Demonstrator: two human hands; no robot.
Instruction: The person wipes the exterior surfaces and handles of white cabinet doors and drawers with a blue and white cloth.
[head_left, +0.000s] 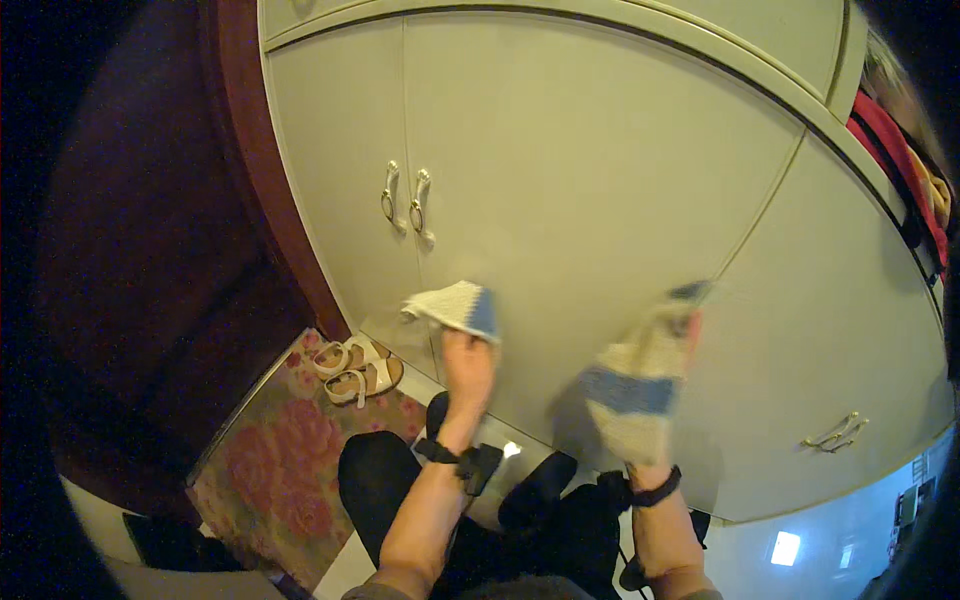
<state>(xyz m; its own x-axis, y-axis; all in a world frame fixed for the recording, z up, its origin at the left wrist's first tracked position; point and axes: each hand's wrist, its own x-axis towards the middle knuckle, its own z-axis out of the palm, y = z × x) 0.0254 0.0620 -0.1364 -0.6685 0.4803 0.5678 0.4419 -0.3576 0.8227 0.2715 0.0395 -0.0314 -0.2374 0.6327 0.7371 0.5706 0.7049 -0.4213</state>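
My left hand (470, 364) grips the edge of a white and blue cloth (457, 304), which spreads over its fingers in front of the cabinet door (570, 225). A second white and blue cloth (630, 390), blurred, covers most of my right hand (649, 457) and reaches up along the door to its right. The fingers of the right hand are mostly hidden by this cloth, so its grip cannot be made out. Black straps circle both wrists. Two metal handles (420, 210) are up and left of the hands.
White sandals (364, 375) rest on a floral mat (285, 465) at the lower left. A dark red door frame (262, 180) borders the cabinet. Another handle (836, 433) is at the lower right. Red fabric (896, 165) lies at the upper right. My knees are close to the cabinet's base.
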